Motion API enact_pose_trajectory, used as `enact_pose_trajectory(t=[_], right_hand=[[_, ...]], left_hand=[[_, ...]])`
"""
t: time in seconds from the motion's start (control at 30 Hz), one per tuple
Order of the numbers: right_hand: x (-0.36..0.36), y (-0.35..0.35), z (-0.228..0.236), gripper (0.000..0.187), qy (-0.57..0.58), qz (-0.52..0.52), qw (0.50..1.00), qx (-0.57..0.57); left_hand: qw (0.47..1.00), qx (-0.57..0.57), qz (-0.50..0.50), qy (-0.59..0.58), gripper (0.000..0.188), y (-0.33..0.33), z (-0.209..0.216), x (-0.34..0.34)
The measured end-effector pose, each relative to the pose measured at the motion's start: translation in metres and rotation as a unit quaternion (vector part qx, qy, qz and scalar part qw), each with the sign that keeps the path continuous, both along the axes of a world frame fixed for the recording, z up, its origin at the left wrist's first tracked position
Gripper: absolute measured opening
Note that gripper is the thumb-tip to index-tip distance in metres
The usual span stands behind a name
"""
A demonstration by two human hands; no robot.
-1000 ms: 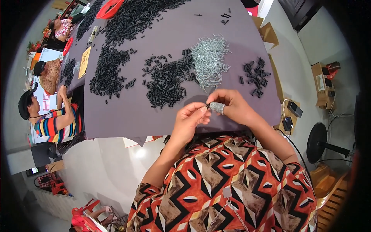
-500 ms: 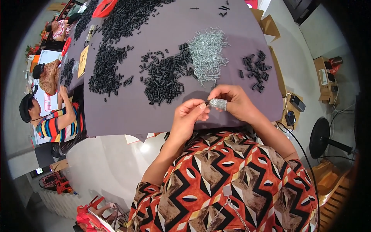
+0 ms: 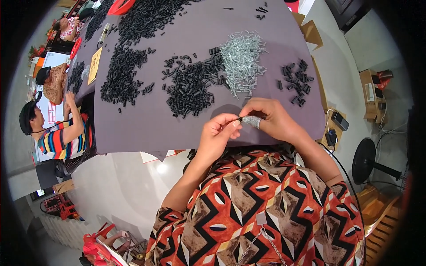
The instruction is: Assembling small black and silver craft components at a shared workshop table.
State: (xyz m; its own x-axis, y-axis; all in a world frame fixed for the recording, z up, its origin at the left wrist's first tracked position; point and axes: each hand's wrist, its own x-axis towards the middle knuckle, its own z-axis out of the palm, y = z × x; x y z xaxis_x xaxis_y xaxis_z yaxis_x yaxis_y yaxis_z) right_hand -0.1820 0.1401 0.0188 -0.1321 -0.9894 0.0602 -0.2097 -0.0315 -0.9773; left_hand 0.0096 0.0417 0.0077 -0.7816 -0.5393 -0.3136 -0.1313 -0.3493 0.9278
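Observation:
At the near edge of the table, my left hand (image 3: 222,133) pinches a small black cylindrical piece (image 3: 240,119) between thumb and fingertips. Meeting it from the other side, my right hand (image 3: 271,117) is closed at the same piece, its fingertips touching it; whether it also holds a second small part is hidden. A silvery wrap (image 3: 252,122) covers one finger of the right hand. Just beyond my hands lie a heap of black cylindrical pieces (image 3: 191,91) and, touching it, a pile of small clear pieces (image 3: 242,62). A smaller group of black pieces (image 3: 296,82) lies to the right.
More black pieces (image 3: 122,73) spread over the left and far parts of the grey-covered table (image 3: 142,128), beside a red basin (image 3: 120,6) and a yellow card (image 3: 94,65). A person in a striped shirt (image 3: 64,135) sits at left. A black fan (image 3: 364,160) stands at right.
My hands stay together at the black piece, with only slight finger movement. The whole view has shifted a little.

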Motion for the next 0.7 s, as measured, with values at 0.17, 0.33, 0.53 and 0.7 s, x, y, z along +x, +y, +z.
enact_pose_trajectory(t=[0.17, 0.33, 0.53, 0.7], right_hand=[[0.003, 0.000, 0.007, 0.015, 0.036, 0.000, 0.999, -0.015], [0.001, 0.002, 0.017, 0.016, 0.018, 0.001, 0.999, 0.046], [-0.011, 0.003, 0.018, 0.016, 0.156, 0.030, 0.987, -0.038], [-0.014, 0.006, 0.021, 0.018, 0.175, 0.036, 0.983, -0.047]], left_hand=[[0.999, -0.034, 0.004, -0.011, 0.018, 0.001, 0.001, -0.001], [0.998, -0.060, 0.001, 0.008, 0.016, 0.002, 0.002, -0.006], [0.998, -0.055, -0.031, -0.008, 0.016, -0.004, -0.001, -0.016], [0.999, 0.002, -0.033, -0.028, 0.017, -0.006, -0.005, -0.023]])
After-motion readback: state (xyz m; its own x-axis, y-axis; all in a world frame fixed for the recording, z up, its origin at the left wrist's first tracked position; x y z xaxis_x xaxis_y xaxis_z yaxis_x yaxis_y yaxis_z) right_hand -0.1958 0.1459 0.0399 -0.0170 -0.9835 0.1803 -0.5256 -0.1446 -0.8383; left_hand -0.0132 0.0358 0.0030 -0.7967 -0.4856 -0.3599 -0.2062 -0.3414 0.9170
